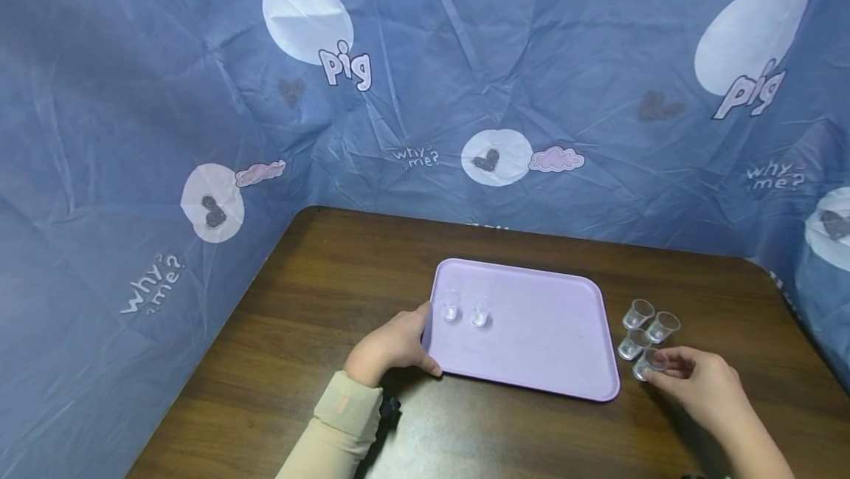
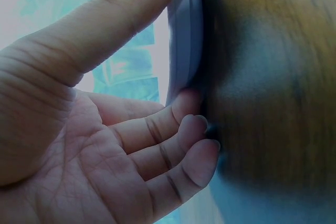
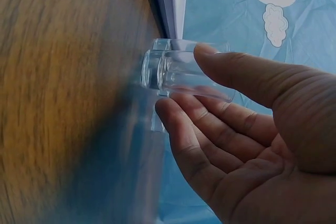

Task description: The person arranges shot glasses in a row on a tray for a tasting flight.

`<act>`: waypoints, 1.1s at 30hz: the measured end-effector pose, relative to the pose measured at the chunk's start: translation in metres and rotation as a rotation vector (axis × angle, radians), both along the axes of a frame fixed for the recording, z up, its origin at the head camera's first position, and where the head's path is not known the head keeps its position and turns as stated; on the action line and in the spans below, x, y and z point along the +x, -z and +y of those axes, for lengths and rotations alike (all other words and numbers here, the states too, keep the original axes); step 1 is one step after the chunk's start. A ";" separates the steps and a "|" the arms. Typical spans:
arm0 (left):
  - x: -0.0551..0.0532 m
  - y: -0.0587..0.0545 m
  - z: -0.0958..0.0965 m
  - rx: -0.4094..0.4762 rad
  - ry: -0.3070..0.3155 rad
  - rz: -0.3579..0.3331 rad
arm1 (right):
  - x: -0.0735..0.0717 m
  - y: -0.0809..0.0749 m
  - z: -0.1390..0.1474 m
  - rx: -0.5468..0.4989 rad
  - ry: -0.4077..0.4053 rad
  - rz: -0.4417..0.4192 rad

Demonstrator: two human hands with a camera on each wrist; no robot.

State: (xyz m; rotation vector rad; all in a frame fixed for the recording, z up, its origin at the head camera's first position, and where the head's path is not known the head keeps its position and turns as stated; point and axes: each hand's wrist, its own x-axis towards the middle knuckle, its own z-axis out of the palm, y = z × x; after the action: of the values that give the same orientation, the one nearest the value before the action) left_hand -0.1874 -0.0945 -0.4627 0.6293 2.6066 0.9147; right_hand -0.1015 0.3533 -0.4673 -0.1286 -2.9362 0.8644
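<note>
A lilac tray (image 1: 524, 331) lies on the wooden table. My left hand (image 1: 392, 346) rests at its front left corner, thumb and fingers spread along the rim. In the left wrist view the thumb is straight and the fingertips (image 2: 202, 161) sit low beside the tray's edge (image 2: 185, 35). Two clear shot glasses (image 1: 451, 305) (image 1: 480, 311) stand upright on the tray's left part. To the right of the tray, my right hand (image 1: 704, 383) holds the nearest clear shot glass (image 1: 645, 365) between thumb and fingers. In the right wrist view that glass (image 3: 181, 72) overlaps another behind it.
Three more clear shot glasses (image 1: 638, 314) (image 1: 662, 327) (image 1: 634, 344) stand close together just beyond the held one, right of the tray. Dark wooden table (image 1: 358, 257) surrounds the tray. A blue printed cloth (image 1: 398, 117) hangs behind and along both sides.
</note>
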 end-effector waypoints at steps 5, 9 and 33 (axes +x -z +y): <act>-0.001 0.002 0.000 -0.011 -0.001 0.003 | 0.001 0.001 0.000 0.007 -0.006 0.031; -0.002 0.002 0.000 -0.011 0.000 0.008 | 0.003 0.003 0.000 0.009 -0.002 0.055; -0.003 0.005 0.000 0.001 0.000 0.007 | 0.008 -0.012 0.000 -0.049 0.048 0.178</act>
State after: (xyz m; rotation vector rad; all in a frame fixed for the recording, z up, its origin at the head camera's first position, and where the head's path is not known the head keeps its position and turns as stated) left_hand -0.1901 -0.0943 -0.4673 0.6342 2.6128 0.9154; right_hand -0.0933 0.3529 -0.4554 -0.1181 -2.7376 0.8922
